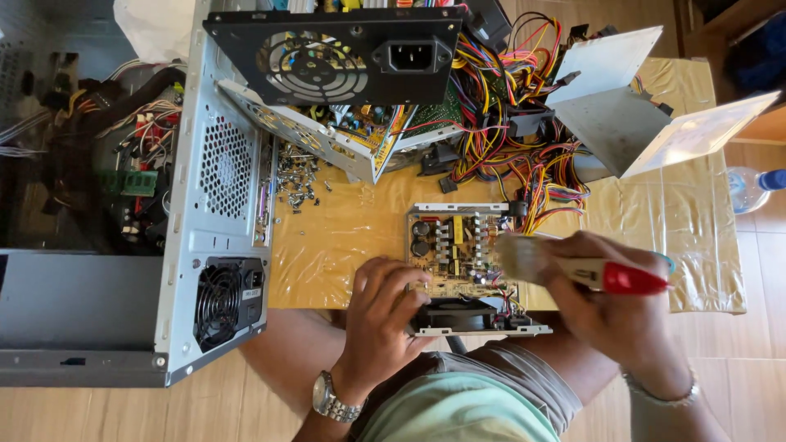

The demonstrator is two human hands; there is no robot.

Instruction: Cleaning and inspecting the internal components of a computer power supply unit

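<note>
An opened power supply unit [458,250], its circuit board full of capacitors and coils, lies at the near edge of the low table. My left hand [385,315], with a metal watch on the wrist, grips the unit's near left corner by its fan end. My right hand [610,307] holds a paintbrush [573,268] with a red and white handle. The brush's pale bristles rest over the board's right side.
A grey computer case [217,188] lies on its side at the left. Another power supply [336,53] with a fan grille stands behind, beside a tangle of coloured wires [508,123] and metal covers [622,106]. Loose screws [296,176] lie scattered. A water bottle [753,187] lies at the right.
</note>
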